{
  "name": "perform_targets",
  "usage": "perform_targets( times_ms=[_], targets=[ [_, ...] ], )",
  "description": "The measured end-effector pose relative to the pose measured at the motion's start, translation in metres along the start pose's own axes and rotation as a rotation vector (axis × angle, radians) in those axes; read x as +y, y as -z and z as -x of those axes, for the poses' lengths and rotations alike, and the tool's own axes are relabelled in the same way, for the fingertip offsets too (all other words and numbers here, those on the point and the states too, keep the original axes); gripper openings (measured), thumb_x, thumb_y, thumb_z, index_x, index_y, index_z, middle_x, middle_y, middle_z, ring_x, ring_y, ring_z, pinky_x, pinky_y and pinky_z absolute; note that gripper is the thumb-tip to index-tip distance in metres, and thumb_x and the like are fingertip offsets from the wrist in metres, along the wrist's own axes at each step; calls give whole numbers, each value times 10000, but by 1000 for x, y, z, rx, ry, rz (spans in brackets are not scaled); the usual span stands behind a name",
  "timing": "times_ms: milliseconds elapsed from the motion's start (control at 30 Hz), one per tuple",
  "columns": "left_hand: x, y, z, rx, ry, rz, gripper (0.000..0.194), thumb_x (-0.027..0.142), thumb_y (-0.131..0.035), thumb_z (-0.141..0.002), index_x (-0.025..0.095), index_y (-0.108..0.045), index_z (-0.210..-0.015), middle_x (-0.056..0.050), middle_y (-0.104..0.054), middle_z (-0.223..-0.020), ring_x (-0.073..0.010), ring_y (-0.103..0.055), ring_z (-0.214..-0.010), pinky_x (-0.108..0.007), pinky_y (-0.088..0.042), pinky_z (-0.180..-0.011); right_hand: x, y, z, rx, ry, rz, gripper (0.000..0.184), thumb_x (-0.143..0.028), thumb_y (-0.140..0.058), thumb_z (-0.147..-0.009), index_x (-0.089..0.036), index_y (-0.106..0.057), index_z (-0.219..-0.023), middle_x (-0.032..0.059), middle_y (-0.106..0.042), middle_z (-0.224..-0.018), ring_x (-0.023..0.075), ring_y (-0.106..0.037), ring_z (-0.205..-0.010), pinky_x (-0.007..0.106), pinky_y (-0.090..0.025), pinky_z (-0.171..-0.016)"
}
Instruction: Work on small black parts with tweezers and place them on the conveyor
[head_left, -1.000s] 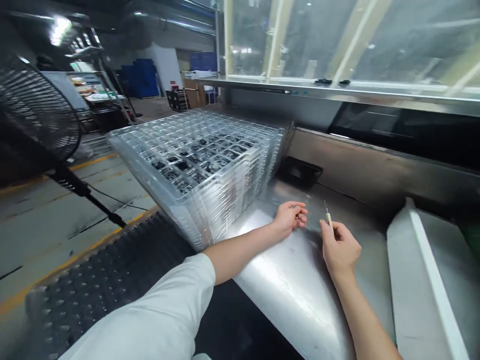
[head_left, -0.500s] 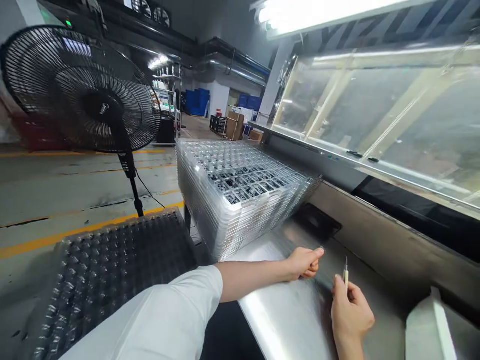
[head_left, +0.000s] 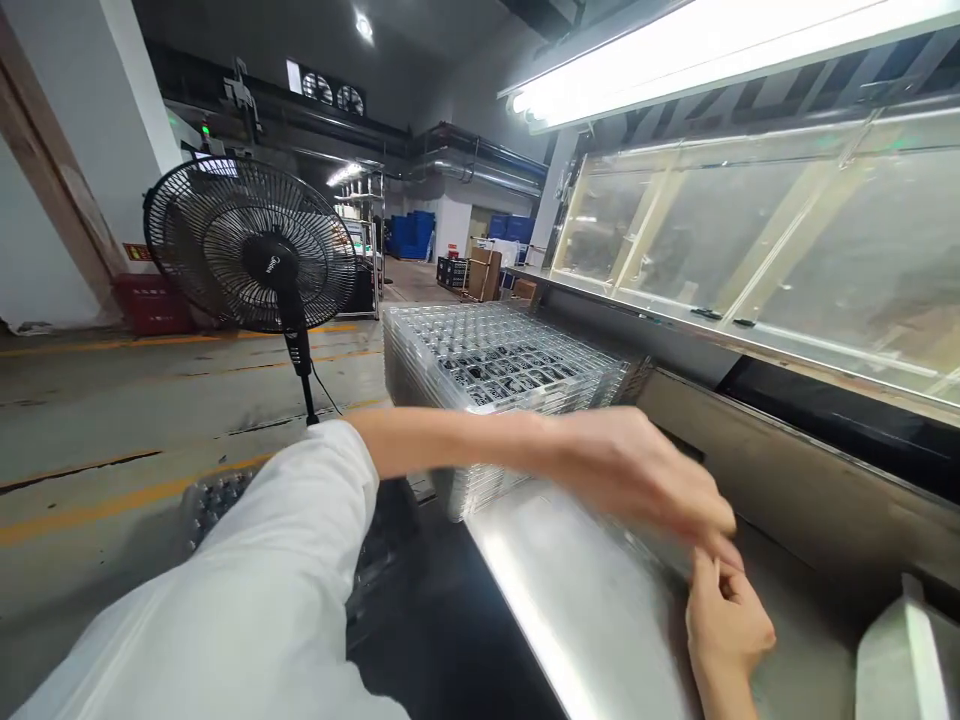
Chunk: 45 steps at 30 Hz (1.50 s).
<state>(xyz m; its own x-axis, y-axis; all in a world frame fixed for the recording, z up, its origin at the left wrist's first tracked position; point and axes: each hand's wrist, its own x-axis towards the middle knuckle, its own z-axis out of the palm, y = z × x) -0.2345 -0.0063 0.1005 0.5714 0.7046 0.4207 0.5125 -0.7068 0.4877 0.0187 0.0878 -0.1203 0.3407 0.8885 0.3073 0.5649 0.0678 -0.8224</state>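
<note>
My left hand [head_left: 660,485] reaches across from the left, smeared by motion, and its fingertips come down over the fingers of my right hand [head_left: 726,615]. Whether the left hand holds anything is not visible. The thumb and forefinger of my right hand are pinched together on a slim craft knife with a pale handle, whose tip is now covered by the left hand. Both hands are above the steel tabletop [head_left: 577,600]. Beyond the left forearm stands a stack of clear plastic trays [head_left: 450,340], with small dark parts [head_left: 517,372] in the near pockets of the top one.
A black standing fan [head_left: 270,260] is on the floor at the left. A dark pocketed tray [head_left: 214,500] sits low beside the table, partly behind my sleeve. At the lower right is a pale container [head_left: 892,650]. A framed clear panel [head_left: 750,230] slopes behind the table under a bright lamp.
My left hand has moved right, from beside the tray stack to my right hand, covering the knife's tip. The view has shifted, bringing more of the left wall into sight.
</note>
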Motion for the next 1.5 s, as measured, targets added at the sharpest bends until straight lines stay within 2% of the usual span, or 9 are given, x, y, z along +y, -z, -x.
perform_targets(
  times_ms=[100,167,233,300,433,733,933,1167,1500],
  targets=[
    [-51,73,-31,146,106,-347,306,509,-743,-881,220,-648,-854,-108,-620,-901,-285,-642,-1030,-288,-473,-715,-9,2,2,17,-91,-4,451,-661,-547,-721,-227,-650,-787,43,-613,-656,263,-561,-666,378,-402,-656],
    [-91,113,-48,146,153,-598,272,432,-575,-1003,174,-656,-971,-135,-662,-984,-305,-644,-1056,-349,-478,-850,-14,4,3,12,-116,-13,433,-649,-555,-704,-232,-648,-776,48,-635,-668,273,-580,-682,379,-411,-666],
    [-124,138,-57,114,280,-765,302,354,-448,-1052,132,-649,-1099,-178,-687,-1100,-325,-643,-1089,-403,-458,-935,-16,5,3,11,-121,-17,433,-651,-554,-694,-235,-643,-774,54,-650,-680,282,-593,-698,377,-415,-668],
    [-149,150,-60,57,417,-841,335,310,-406,-1057,109,-631,-1201,-210,-686,-1201,-331,-637,-1130,-415,-441,-978,-15,6,3,14,-120,-12,439,-659,-551,-685,-238,-637,-770,56,-654,-683,286,-597,-705,374,-418,-670],
    [-179,147,-66,-20,541,-805,326,297,-488,-1021,124,-650,-1245,-211,-685,-1264,-319,-621,-1194,-387,-417,-1029,-11,5,0,10,-122,-7,459,-685,-547,-675,-241,-630,-754,52,-644,-669,285,-596,-693,373,-425,-659],
    [-211,133,-89,-46,573,-658,189,136,-656,-836,189,-757,-986,-122,-709,-1193,-259,-649,-1078,-329,-459,-977,-11,5,-1,-15,-127,10,512,-728,-523,-660,-237,-638,-744,48,-622,-643,272,-580,-668,367,-420,-647],
    [-216,136,-85,-25,544,-629,357,65,-656,-758,204,-765,-1069,-102,-655,-1292,-232,-638,-1101,-292,-471,-967,0,2,-5,-57,-112,29,568,-772,-495,-661,-240,-656,-780,33,-621,-652,261,-579,-662,353,-401,-633],
    [-217,142,-84,-26,557,-585,308,30,-706,-668,200,-784,-913,-64,-748,-1082,-227,-653,-1060,-272,-485,-950,2,1,-6,-64,-49,16,591,-793,-490,-674,-232,-653,-764,29,-602,-630,255,-570,-644,347,-400,-622],
    [-215,150,-80,3,550,-511,389,63,-720,-660,232,-790,-1003,-34,-774,-1064,-201,-682,-990,-261,-494,-923,6,-1,-8,-82,-69,6,637,-833,-484,-666,-235,-666,-791,23,-609,-630,255,-582,-635,348,-410,-632]
  ],
)
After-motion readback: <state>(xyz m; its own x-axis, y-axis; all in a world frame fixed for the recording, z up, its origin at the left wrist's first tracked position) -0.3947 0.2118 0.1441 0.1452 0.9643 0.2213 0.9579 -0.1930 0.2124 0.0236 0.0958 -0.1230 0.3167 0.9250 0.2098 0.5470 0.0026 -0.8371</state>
